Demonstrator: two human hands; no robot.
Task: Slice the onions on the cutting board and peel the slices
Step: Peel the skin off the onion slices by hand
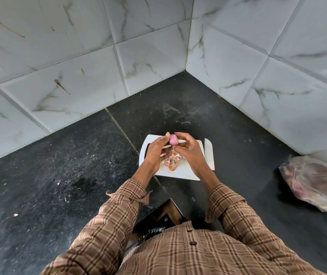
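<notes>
We hold one onion piece point(173, 140) above the cutting board point(180, 171), both hands' grip pinching it: left hand point(156, 153), right hand point(188, 151). Peels point(172, 161) lie on the board. We judge peeling underway; a bag point(315, 185) on the counter point(59, 175) suggests more remains.

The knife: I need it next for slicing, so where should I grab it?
The knife lies flat along the board's right edge, tip pointing away. Its near end is hidden behind the right hand, so the handle probably lies there. I'd come from the right with that hand and grip the near end, clear of the blade.
</notes>
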